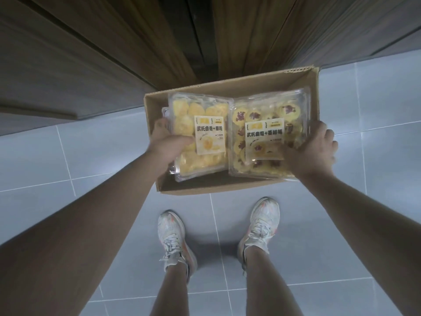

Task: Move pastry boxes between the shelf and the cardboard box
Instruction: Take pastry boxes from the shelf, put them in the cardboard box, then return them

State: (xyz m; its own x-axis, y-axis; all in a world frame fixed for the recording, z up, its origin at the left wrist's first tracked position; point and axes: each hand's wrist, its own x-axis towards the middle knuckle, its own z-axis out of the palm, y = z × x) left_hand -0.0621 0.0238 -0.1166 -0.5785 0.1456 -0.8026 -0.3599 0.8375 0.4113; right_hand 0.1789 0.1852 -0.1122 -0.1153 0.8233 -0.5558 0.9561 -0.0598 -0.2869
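Standing in white sneakers (175, 238) on grey tiles, each hand grips a clear pastry box over the cardboard box (312, 87): left hand (168, 144) the yellow-cookie box (200, 135), right hand (312, 151) the purple-topped box (266, 135), long sides pointing away toward the wooden shelf (114, 53).

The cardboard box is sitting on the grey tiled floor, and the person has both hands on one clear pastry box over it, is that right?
Not quite: the head view shows two clear pastry boxes, one per hand. The left hand holds the yellow-cookie box; the right hand holds the purple-topped one, over the cardboard box.
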